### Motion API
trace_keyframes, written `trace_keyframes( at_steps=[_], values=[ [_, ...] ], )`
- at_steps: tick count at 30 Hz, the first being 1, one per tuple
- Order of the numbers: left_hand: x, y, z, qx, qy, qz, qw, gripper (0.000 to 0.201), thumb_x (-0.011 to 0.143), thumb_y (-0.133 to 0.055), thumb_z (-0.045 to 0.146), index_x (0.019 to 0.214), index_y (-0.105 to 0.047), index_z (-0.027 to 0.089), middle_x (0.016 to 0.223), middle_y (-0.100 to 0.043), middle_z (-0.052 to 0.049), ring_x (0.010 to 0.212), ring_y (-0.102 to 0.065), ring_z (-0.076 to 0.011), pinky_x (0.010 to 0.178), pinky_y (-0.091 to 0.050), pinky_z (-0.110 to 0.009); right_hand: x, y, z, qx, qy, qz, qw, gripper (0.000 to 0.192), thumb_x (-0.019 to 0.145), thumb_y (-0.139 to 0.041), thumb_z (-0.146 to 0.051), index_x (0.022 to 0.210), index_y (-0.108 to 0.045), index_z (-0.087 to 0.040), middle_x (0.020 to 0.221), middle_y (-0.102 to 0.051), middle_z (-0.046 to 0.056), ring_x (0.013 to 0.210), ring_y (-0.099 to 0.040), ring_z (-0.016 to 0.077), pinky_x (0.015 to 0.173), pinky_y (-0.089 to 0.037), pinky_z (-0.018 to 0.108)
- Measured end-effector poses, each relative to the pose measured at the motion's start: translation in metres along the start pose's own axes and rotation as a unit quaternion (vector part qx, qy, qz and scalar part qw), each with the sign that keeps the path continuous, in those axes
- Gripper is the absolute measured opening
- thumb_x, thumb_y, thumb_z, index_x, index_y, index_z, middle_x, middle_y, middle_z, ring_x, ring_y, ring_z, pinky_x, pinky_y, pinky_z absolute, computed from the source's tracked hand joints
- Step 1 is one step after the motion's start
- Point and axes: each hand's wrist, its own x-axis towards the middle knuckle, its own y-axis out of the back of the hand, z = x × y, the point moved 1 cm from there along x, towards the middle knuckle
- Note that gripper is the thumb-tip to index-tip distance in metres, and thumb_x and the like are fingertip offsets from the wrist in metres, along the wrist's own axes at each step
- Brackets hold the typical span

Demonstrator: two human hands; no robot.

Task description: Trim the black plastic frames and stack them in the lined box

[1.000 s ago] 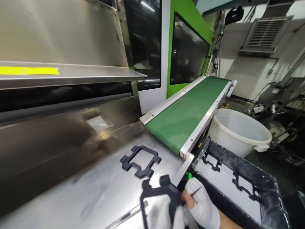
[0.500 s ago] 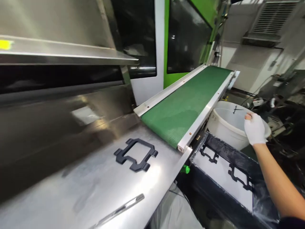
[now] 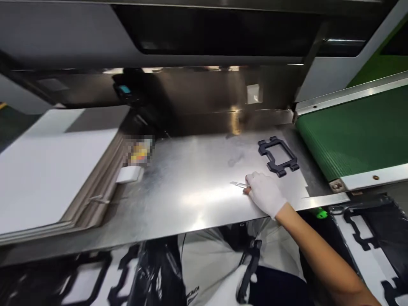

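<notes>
Head view. My right hand (image 3: pixel 265 194), gloved in white, rests palm-down on the steel table (image 3: pixel 191 191) with its fingers closed on the end of a thin metal blade (image 3: pixel 238 184); the blade lies flat on the sheet and points away from the hand to its left. A black plastic frame (image 3: pixel 278 155) lies flat just beyond the hand, slightly to its right and apart from it. My left hand (image 3: pixel 234 289), also gloved, sits low at the bottom edge, below the table's near edge and well apart from the right hand; it grips a second black frame (image 3: pixel 248 270), of which only a narrow part shows.

Edges: the table's front lip runs just behind the right wrist. The green conveyor belt (image 3: pixel 357 136) borders the table to the right of the hand, beyond the black frame. To the far left stands a stack of white sheets (image 3: pixel 47 170), with a small white block (image 3: pixel 129 174) beside it. Between that stack and the right hand the steel surface lies open. A black-lined bin (image 3: pixel 369 238) holding more frames sits lower, to the right of my forearm.
</notes>
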Motion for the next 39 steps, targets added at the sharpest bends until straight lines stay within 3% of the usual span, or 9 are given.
trace_keyframes(
  at_steps=[3, 7, 9, 12, 14, 18, 21, 26, 39],
  values=[
    [-0.008, -0.006, -0.005, -0.041, -0.009, 0.057, 0.997, 0.052, 0.075, -0.081, 0.019, 0.124, -0.066, 0.028, 0.090, -0.056, 0.003, 0.079, -0.054, -0.0176, 0.076, -0.047, -0.031, 0.017, -0.006, -0.005, -0.002, -0.010, -0.041, 0.999, 0.022, 0.106, -0.065, -0.025, 0.123, -0.068, -0.012, 0.120, -0.075, 0.021, 0.106, -0.074, 0.0310, 0.089, -0.054, 0.036],
    [-0.015, -0.012, -0.005, -0.108, -0.034, 0.177, 0.978, 0.044, 0.071, -0.064, 0.014, 0.114, -0.064, 0.023, 0.082, -0.045, 0.004, 0.075, -0.044, -0.0166, 0.073, -0.041, -0.029, -0.004, -0.007, 0.016, 0.037, -0.027, -0.066, 0.997, 0.025, 0.110, -0.047, -0.021, 0.125, -0.066, -0.012, 0.121, -0.077, 0.019, 0.103, -0.076, 0.0281, 0.089, -0.055, 0.036],
    [-0.015, -0.013, -0.002, -0.124, -0.037, 0.199, 0.971, 0.043, 0.072, -0.062, 0.013, 0.114, -0.065, 0.022, 0.082, -0.046, 0.004, 0.075, -0.044, -0.0165, 0.073, -0.040, -0.029, -0.031, -0.006, 0.032, 0.155, -0.010, -0.082, 0.984, 0.033, 0.112, -0.039, -0.022, 0.134, -0.063, -0.017, 0.128, -0.076, 0.015, 0.108, -0.075, 0.0246, 0.093, -0.056, 0.034],
    [-0.012, -0.012, 0.003, -0.137, -0.030, 0.198, 0.970, 0.041, 0.074, -0.063, 0.017, 0.115, -0.066, 0.021, 0.082, -0.049, 0.003, 0.074, -0.046, -0.0165, 0.071, -0.039, -0.029, -0.086, -0.014, 0.046, 0.342, 0.033, -0.145, 0.928, 0.039, 0.116, -0.039, -0.043, 0.143, -0.061, -0.027, 0.136, -0.074, 0.008, 0.121, -0.071, 0.0245, 0.101, -0.056, 0.037],
    [-0.007, -0.011, 0.007, -0.125, -0.037, 0.192, 0.973, 0.037, 0.074, -0.064, 0.020, 0.111, -0.067, 0.020, 0.081, -0.049, 0.004, 0.073, -0.046, -0.0169, 0.070, -0.039, -0.030, -0.126, -0.029, 0.040, 0.369, 0.036, -0.185, 0.910, 0.040, 0.115, -0.039, -0.052, 0.130, -0.066, -0.027, 0.125, -0.076, 0.007, 0.115, -0.071, 0.0256, 0.099, -0.055, 0.037],
    [0.004, -0.009, 0.015, -0.093, -0.070, 0.165, 0.979, 0.031, 0.072, -0.063, 0.020, 0.103, -0.068, 0.020, 0.080, -0.050, 0.003, 0.075, -0.046, -0.0173, 0.071, -0.039, -0.030, -0.176, -0.071, 0.004, 0.346, -0.010, -0.247, 0.905, 0.031, 0.116, -0.038, -0.041, 0.101, -0.059, -0.024, 0.095, -0.074, 0.003, 0.084, -0.069, 0.0214, 0.073, -0.046, 0.031],
    [0.009, -0.009, 0.018, -0.097, -0.076, 0.159, 0.979, 0.032, 0.067, -0.061, 0.020, 0.099, -0.068, 0.019, 0.080, -0.054, 0.002, 0.074, -0.048, -0.0174, 0.071, -0.041, -0.030, -0.182, -0.094, -0.020, 0.313, -0.033, -0.259, 0.913, 0.026, 0.117, -0.038, -0.036, 0.108, -0.059, -0.023, 0.097, -0.077, 0.003, 0.082, -0.072, 0.0209, 0.068, -0.039, 0.030],
    [0.005, -0.009, 0.021, -0.113, -0.059, 0.165, 0.978, 0.039, 0.068, -0.060, 0.019, 0.106, -0.070, 0.018, 0.093, -0.068, -0.002, 0.088, -0.061, -0.0218, 0.083, -0.048, -0.033, -0.173, -0.114, -0.043, 0.228, 0.008, -0.260, 0.938, 0.030, 0.116, -0.039, -0.038, 0.119, -0.065, -0.022, 0.108, -0.083, 0.008, 0.089, -0.079, 0.0260, 0.068, -0.040, 0.033],
    [-0.008, -0.018, 0.014, -0.127, -0.061, 0.210, 0.968, 0.024, 0.073, -0.061, 0.024, 0.095, -0.069, 0.018, 0.084, -0.068, 0.000, 0.081, -0.062, -0.0198, 0.076, -0.051, -0.031, -0.174, -0.123, -0.059, 0.209, 0.001, -0.295, 0.932, 0.043, 0.115, -0.039, -0.040, 0.149, -0.060, -0.025, 0.112, -0.085, 0.008, 0.094, -0.083, 0.0280, 0.070, -0.050, 0.033]
  ],
)
